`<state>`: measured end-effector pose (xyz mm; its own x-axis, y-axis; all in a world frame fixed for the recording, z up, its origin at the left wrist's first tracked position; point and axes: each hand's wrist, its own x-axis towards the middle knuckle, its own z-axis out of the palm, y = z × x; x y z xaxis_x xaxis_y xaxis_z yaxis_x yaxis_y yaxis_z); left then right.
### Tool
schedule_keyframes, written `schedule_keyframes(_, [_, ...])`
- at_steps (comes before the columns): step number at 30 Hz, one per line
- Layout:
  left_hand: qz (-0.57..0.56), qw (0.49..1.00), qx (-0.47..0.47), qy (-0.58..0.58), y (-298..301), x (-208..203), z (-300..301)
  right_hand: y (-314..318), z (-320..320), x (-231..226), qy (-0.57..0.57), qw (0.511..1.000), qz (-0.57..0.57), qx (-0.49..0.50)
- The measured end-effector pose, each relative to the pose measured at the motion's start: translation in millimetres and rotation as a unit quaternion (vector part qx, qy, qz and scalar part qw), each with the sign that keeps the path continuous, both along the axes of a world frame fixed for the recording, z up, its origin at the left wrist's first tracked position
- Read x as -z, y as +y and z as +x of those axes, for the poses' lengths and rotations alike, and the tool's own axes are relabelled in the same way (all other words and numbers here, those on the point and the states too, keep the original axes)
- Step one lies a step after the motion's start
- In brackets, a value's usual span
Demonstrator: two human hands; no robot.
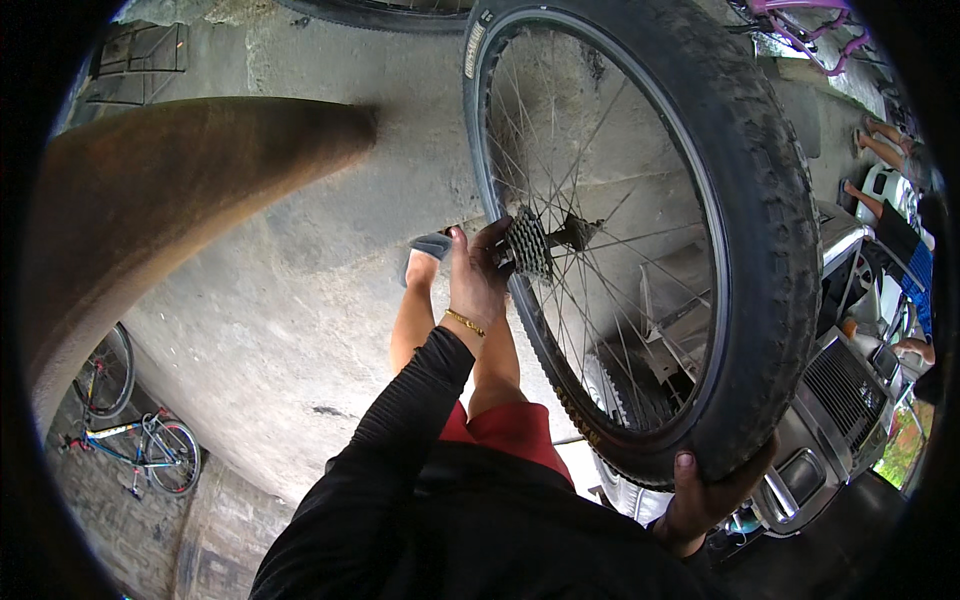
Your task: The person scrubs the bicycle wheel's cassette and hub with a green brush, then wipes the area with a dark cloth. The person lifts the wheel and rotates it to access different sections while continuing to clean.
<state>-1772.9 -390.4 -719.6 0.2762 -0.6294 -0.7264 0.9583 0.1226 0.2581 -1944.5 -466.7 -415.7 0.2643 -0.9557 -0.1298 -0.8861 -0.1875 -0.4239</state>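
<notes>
A bicycle wheel with a knobbly black tyre (762, 190) is held up in front of me, tilted, on the right of the view. On its hub sits a cassette (530, 246) of stacked sprockets, with thin spokes fanning out to the rim. My left hand (477, 285), in a black sleeve with a gold bracelet, is closed at the axle end beside the cassette; its thumb points up and some fingers are hidden. Low on the tyre, my right hand (712, 496) grips the tread from below, thumb on the sidewall.
A thick rusty brown pipe (200, 175) curves in from the left. Another wheel (385, 17) lies at the top edge. A bicycle (145, 445) is at lower left, a purple frame (795, 22) at upper right. A vehicle's grille (848, 392) and people are at right.
</notes>
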Motion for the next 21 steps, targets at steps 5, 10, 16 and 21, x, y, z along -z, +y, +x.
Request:
schedule_keyframes(5, [0.020,0.995,-0.094,0.020,-2,0,-14,-1,0,4,0.010,0.999,-0.030,0.004])
schedule_keyframes(10, [-0.083,0.942,-0.042,0.323,77,-97,-40,-10,-11,9,-0.001,0.998,-0.053,0.016])
schedule_keyframes(16, [-0.177,0.940,-0.033,0.291,174,-77,1,-8,-4,4,-0.018,1.000,-0.007,-0.022])
schedule_keyframes(21, [0.119,0.978,0.010,0.171,159,-67,10,-5,-5,3,-0.026,0.999,0.014,-0.030])
